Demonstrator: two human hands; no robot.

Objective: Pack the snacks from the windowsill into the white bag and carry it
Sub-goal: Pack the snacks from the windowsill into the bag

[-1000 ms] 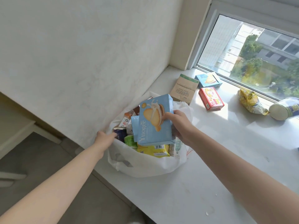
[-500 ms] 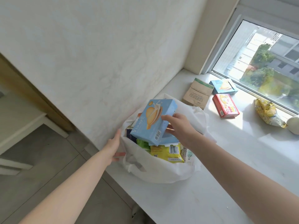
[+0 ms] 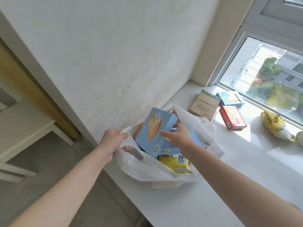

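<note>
Snacks point(image 3: 177, 163) crowd the white bag point(image 3: 147, 174), which slumps soft and crinkled at the wall end of the windowsill point(image 3: 246, 169). The left hand point(image 3: 113, 143) grips its thin rim, likely to keep the mouth wide. The right hand point(image 3: 178, 138) holds a stiff blue box point(image 3: 154, 130), thumb in front and fingers point(image 3: 177, 126) behind, tilted over the packs. Near the glass lie a brown packet point(image 3: 204, 104), a red box point(image 3: 232, 119) and a glossy yellow pouch point(image 3: 275, 126), not yet packed.

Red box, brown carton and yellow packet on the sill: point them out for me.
Red box point(image 3: 232, 117), head view, on its printed top face.
Brown carton point(image 3: 205, 104), head view, on its printed panel.
Yellow packet point(image 3: 275, 125), head view, middle of its wrapper.
</note>
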